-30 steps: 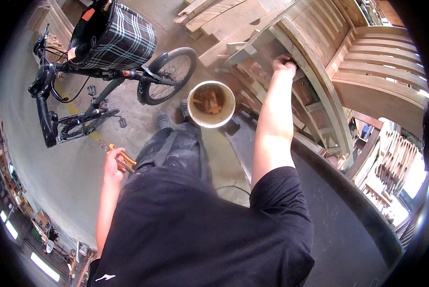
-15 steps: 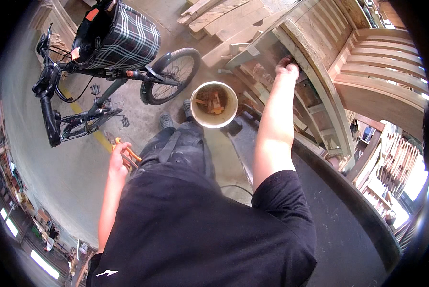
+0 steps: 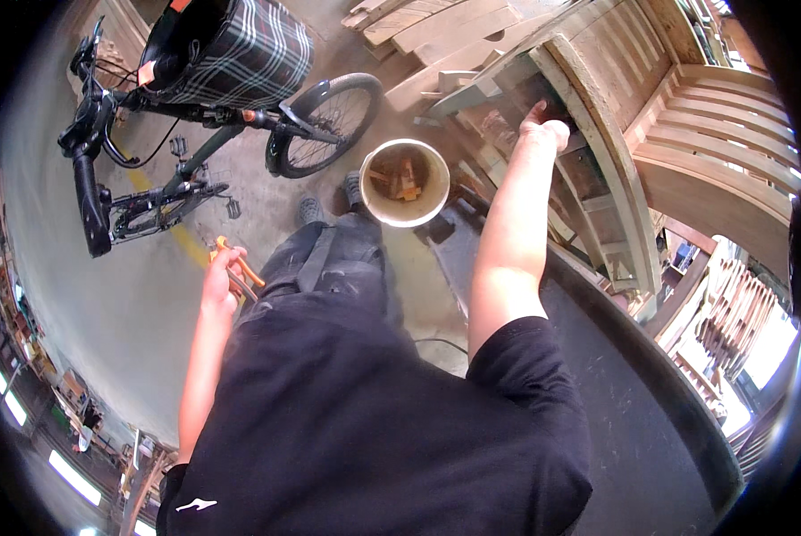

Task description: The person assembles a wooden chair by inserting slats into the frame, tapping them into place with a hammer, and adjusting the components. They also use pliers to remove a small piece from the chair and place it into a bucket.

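My left hand [image 3: 221,279], at my left side, is closed around a pair of pliers [image 3: 250,273] with orange handles; fingers cover part of the tool. My right arm stretches forward to the right. My right hand [image 3: 543,132] is at a wooden framed piece with a curved edge [image 3: 597,165], over a dark gap beside that edge. Its thumb points up, while the other fingers are mostly hidden, so whether they grip anything does not show. Below and left of this hand, a pale bucket [image 3: 441,192] holds wood scraps [image 3: 407,183].
A bicycle [image 3: 186,170] with a plaid basket [image 3: 249,58] stands at the left front. Wooden boards [image 3: 436,36] lie beyond the bucket. Slatted wooden furniture [image 3: 722,125] is at the right. A dark flat surface [image 3: 624,393] runs along my right side.
My right hand has turned slightly, and its thumb now stands up. My left hand still holds the pliers. The view has shifted a little, so the bucket and bicycle appear slightly higher.
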`<act>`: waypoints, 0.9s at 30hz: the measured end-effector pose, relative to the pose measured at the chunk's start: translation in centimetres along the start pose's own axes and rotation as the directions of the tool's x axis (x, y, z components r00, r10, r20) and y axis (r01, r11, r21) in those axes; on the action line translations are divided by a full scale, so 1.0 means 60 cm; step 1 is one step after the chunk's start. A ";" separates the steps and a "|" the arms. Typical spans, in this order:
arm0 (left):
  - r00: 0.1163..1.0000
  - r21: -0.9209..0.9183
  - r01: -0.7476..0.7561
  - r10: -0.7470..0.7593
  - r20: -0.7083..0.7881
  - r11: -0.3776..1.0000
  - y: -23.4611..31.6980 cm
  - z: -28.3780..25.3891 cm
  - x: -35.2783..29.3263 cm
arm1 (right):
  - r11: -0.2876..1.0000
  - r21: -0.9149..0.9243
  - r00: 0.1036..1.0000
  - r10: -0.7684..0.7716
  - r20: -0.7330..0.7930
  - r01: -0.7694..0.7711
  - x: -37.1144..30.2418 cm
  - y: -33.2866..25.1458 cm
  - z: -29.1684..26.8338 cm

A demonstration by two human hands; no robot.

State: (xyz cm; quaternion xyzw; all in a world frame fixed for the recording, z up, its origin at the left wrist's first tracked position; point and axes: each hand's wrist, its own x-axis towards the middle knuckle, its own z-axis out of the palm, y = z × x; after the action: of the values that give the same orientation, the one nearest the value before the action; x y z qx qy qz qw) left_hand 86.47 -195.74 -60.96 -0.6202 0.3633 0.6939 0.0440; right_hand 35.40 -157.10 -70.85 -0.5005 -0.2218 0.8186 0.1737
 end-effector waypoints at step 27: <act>0.999 0.071 -0.042 0.041 0.007 0.997 -0.007 -0.017 0.003 | 0.930 0.004 0.870 0.342 0.355 -0.367 0.145 -0.044 -0.008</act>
State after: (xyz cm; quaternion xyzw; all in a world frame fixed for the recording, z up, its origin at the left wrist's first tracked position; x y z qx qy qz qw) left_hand 87.49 -196.06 -61.28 -0.6087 0.4003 0.6830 0.0524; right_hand 32.14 -150.37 -76.08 -0.3736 -0.1240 0.9193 -0.0034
